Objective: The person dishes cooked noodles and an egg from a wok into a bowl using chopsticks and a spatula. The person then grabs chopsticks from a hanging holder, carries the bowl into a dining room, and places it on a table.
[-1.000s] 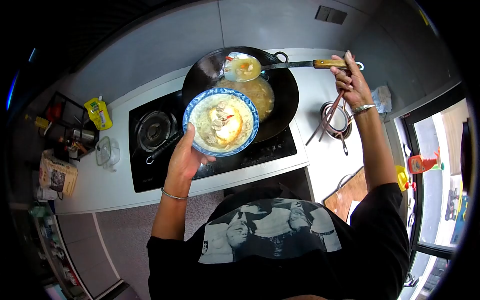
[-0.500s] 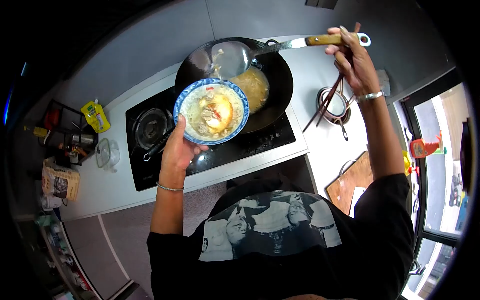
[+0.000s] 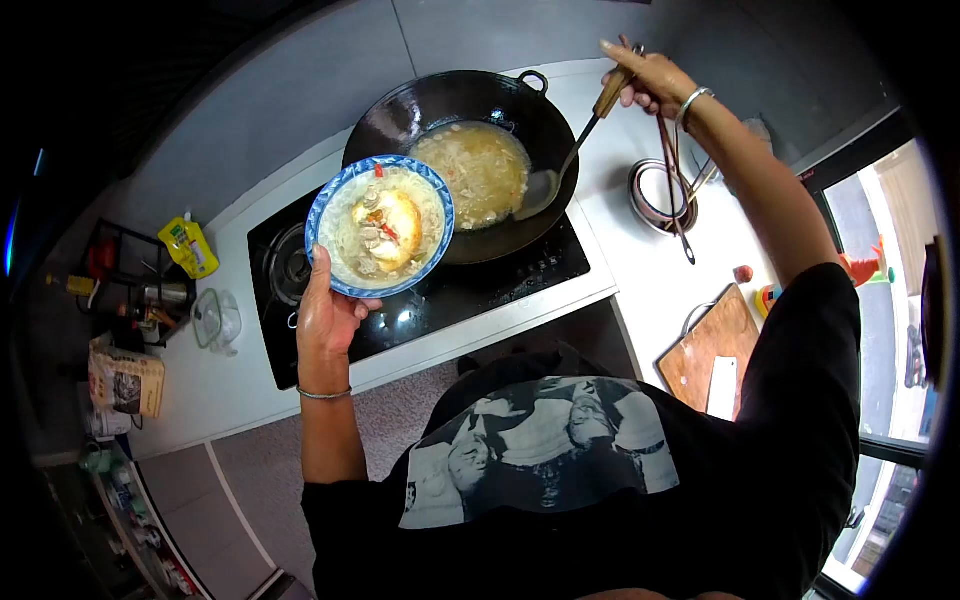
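My left hand (image 3: 330, 315) holds a blue-and-white bowl (image 3: 433, 250) from below and the side, thumb on its rim. Inside are pale noodles in broth, a fried egg (image 3: 402, 222) and red bits. The bowl overlaps the near left edge of a black wok (image 3: 385, 105), where cloudy broth (image 3: 470, 170) with pale pieces sits. My right hand (image 3: 655, 80), above the wok's far right side, is closed around the wooden handle of a wok spatula (image 3: 585, 138). Its metal head rests low against the wok's right inner wall. Dark brown chopsticks (image 3: 668, 150) hang from the same hand.
The wok stands on a black cooktop (image 3: 480, 305). Right of it are small pots (image 3: 650, 190) with utensils, then a wooden cutting board (image 3: 700, 345) with a white-looking cleaver (image 3: 721, 388). On the left are a yellow pouch (image 3: 188, 247) and a clear container (image 3: 212, 318).
The spatula has gone from above the bowl down into the wok's right side, its handle now tilted. My right hand has shifted left; my left hand has drawn the bowl left.
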### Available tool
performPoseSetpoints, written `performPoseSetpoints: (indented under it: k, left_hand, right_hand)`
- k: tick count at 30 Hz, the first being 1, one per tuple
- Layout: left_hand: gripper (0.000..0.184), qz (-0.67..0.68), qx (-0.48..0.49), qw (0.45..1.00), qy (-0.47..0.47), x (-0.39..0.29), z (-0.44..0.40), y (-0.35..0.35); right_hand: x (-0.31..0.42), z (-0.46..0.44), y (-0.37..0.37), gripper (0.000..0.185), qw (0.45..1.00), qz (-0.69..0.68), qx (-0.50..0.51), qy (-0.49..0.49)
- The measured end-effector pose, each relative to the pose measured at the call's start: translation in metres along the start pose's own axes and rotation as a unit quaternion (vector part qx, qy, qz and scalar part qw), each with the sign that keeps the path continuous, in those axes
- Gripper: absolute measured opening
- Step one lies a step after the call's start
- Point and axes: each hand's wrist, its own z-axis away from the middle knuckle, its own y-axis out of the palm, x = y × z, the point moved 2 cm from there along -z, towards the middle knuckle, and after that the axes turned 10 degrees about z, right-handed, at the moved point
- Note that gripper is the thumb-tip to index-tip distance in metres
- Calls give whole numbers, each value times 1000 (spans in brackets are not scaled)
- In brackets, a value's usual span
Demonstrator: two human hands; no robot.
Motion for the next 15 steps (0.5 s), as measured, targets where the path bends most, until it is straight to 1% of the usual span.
performPoseSetpoints:
  k: [2, 3, 5, 6, 7, 8, 11, 15]
  left_hand:
    - [54, 2, 13, 1000, 1, 1, -1, -2]
    - [53, 3, 19, 1000, 1, 2, -1, -3]
    - [52, 2, 19, 1000, 2, 2, 2, 0]
    - [52, 1, 18, 1000, 2, 2, 4, 1]
    - [52, 4, 10, 1000, 4, 1, 5, 3]
    - [52, 6, 1, 1000, 5, 2, 7, 5]
    - [51, 7, -9, 1000, 10, 2, 10, 10]
    - [51, 6, -25, 1000, 17, 3, 9, 14]
  right_hand:
    - [-19, 0, 15, 59, 997, -28, 30, 67]
    - [-40, -1, 24, 55, 994, -62, 49, 82]
    - [-70, 8, 48, 43, 970, -191, 66, 132]
    - [-86, 14, 62, 36, 950, -271, 82, 128]
    - [-92, 26, 74, 32, 935, -315, 83, 137]
    - [-102, 33, 86, 33, 920, -358, 65, 145]
    - [-123, 47, 105, 33, 896, -427, 63, 102]
    - [-118, 66, 104, 33, 901, -429, 39, 51]
